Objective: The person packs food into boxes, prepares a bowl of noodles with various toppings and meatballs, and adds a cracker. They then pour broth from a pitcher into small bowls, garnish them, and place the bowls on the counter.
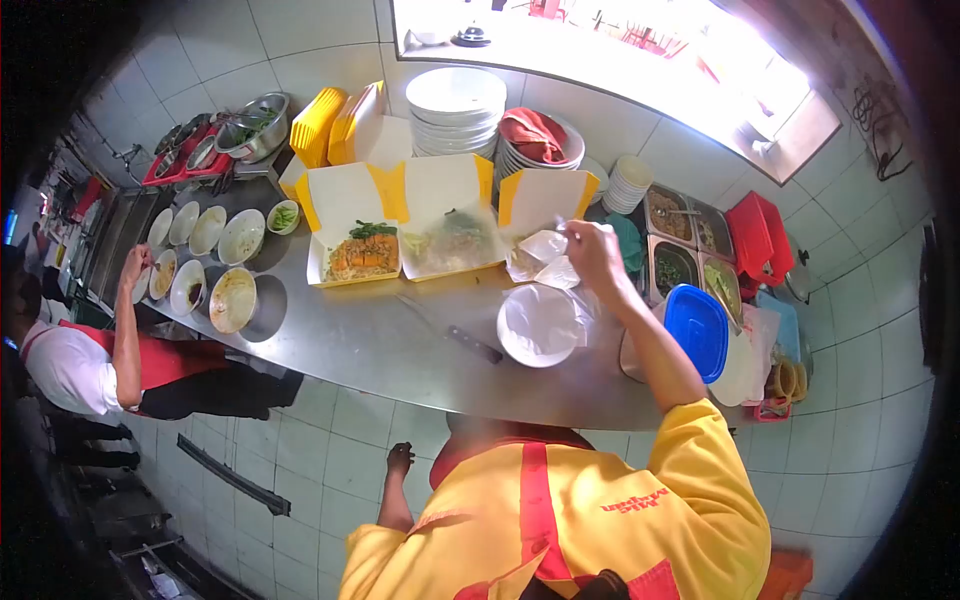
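Note:
My right hand (594, 248) is closed over the right takeaway box (550, 195), its fingers pinched together. Something small and pale shows at the fingertips, too blurred to name. White plastic-looking pieces (545, 246) lie in that box, just below the fingers. My left hand (400, 458) hangs low beside my body, away from the counter; its fingers are too small and dark to read. To the left stand two more open boxes: one holds sliced fried cutlet (362, 256) with greens, the other a hazy box of food (455, 240). A plastic-lined white bowl (540, 325) sits nearest me.
A knife (474, 344) lies on the steel counter (400, 340). Behind the boxes are stacked plates (456, 100) and folded yellow boxes (318, 125). Food trays (672, 215) and a blue-lidded tub (696, 332) stand right. A co-worker's hand (137, 265) is among bowls (234, 300) left.

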`<action>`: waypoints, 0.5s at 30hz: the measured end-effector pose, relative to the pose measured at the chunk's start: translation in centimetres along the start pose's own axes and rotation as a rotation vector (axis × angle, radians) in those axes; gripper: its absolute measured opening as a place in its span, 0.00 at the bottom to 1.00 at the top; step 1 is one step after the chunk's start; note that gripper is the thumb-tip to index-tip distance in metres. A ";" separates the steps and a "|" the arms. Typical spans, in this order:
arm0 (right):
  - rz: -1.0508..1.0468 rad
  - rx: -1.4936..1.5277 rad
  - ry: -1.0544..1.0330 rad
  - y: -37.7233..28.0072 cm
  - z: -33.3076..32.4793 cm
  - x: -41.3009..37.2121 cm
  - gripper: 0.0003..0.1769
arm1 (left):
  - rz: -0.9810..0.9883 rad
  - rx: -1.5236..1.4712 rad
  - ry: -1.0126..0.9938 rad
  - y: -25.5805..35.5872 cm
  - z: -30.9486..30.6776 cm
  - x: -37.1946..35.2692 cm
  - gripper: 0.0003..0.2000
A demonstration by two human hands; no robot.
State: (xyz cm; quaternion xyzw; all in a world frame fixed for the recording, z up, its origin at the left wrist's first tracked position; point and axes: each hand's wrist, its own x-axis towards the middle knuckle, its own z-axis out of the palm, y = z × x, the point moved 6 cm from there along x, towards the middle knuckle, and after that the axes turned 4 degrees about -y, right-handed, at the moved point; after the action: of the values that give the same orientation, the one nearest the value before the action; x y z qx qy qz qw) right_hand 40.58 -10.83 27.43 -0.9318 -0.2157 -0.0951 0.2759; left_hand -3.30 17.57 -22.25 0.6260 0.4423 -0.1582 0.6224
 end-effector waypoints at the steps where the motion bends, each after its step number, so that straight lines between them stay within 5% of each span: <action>1: 0.013 -0.012 -0.032 0.2 1.8 0.6 0.09 | -0.004 -0.009 -0.006 -0.8 -0.4 -0.2 0.17; 5: 0.151 -0.057 -0.172 2.4 6.7 1.7 0.08 | -0.217 0.045 -0.051 -6.2 -1.4 -1.2 0.17; 7: 0.086 0.036 -0.155 0.6 5.9 2.0 0.08 | -0.191 -0.044 -0.184 -9.0 -1.2 -2.6 0.21; 9: 0.024 0.107 -0.122 -2.6 4.6 3.1 0.08 | -0.046 0.185 -0.239 -9.8 -1.2 -3.8 0.21; 11: -0.056 0.134 -0.092 -5.9 4.5 4.5 0.07 | -0.305 0.031 -0.234 -15.0 -0.5 -2.1 0.22; 12: -0.059 0.064 -0.087 -7.8 4.7 5.1 0.07 | -0.357 0.056 -0.236 -15.2 -0.6 -1.9 0.22; 13: -0.058 0.076 -0.089 -8.5 5.9 5.8 0.07 | -0.074 0.240 -0.272 -9.9 -1.6 -4.6 0.21; 15: -0.097 0.141 -0.092 -9.6 8.6 6.9 0.07 | -0.327 0.011 -0.185 -9.2 -1.6 -3.5 0.20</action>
State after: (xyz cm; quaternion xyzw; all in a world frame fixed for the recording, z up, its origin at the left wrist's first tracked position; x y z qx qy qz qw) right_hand 42.82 3.61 26.93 -0.9019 -0.2793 -0.0500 0.3258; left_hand -12.72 16.28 -25.23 0.5318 0.4783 -0.3165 0.6231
